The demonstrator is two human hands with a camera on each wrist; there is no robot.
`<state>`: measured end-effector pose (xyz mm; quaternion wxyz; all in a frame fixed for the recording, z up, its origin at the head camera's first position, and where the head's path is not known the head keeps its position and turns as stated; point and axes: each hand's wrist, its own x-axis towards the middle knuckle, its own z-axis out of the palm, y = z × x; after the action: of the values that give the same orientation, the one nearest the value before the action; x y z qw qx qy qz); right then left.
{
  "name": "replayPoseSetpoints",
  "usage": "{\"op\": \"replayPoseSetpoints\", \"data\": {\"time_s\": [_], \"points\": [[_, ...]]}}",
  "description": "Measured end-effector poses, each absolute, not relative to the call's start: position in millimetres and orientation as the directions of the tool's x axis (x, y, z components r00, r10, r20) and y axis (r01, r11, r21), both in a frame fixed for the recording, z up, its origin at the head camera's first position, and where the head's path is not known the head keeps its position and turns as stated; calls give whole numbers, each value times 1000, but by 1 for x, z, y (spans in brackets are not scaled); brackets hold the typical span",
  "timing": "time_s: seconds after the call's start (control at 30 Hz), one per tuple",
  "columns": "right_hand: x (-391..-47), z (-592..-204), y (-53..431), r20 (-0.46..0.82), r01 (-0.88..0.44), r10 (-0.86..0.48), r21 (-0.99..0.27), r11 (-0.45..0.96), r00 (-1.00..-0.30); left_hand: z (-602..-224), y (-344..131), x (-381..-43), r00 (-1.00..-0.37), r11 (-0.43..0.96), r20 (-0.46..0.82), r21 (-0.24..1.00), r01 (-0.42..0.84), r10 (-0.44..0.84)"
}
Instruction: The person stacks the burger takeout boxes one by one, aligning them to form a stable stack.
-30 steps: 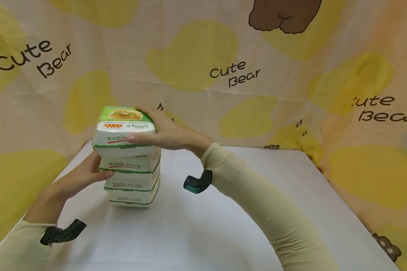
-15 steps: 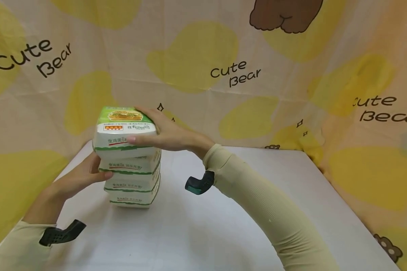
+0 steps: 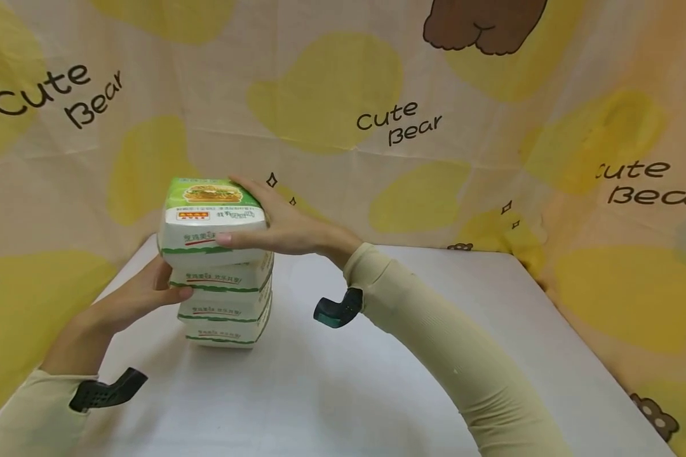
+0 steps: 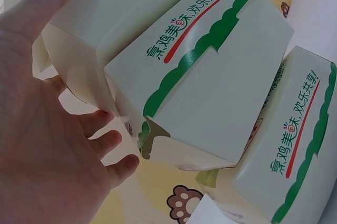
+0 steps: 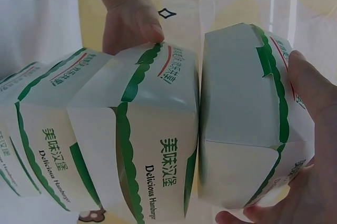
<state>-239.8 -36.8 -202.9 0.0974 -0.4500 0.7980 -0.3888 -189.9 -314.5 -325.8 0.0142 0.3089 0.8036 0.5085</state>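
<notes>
Several white-and-green paper hamburger boxes stand in a slightly uneven stack. My right hand (image 3: 286,227) grips the top hamburger box (image 3: 211,216) from its right side, thumb on the front and fingers at the back. Beneath it, my left hand (image 3: 131,303) holds the second hamburger box (image 3: 223,277) from the left, its thumb on the front face. In the right wrist view, only a thin dark line separates the top box (image 5: 239,92) from the second box (image 5: 152,124). Lower down are the third box (image 4: 210,71) and the bottom box (image 4: 295,150). The left fingertips are partly hidden.
The stack stands on a white tabletop (image 3: 343,381), towards its left side. A yellow patterned cloth (image 3: 320,95) hangs behind the table and along both sides. Both wrists carry dark camera mounts, one on the left (image 3: 107,390) and one on the right (image 3: 338,309).
</notes>
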Motion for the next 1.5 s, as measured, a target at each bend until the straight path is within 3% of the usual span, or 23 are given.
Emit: {"op": "replayPoseSetpoints", "data": {"time_s": [1.0, 1.5], "points": [[-244, -206, -30, 213, -633, -799, -733, 250, -562, -328, -313, -193, -812, 307, 284, 822, 480, 511], [-247, -207, -24, 165, -630, -777, -696, 345, -607, -329, -315, -193, -816, 319, 276, 819, 476, 507]]}}
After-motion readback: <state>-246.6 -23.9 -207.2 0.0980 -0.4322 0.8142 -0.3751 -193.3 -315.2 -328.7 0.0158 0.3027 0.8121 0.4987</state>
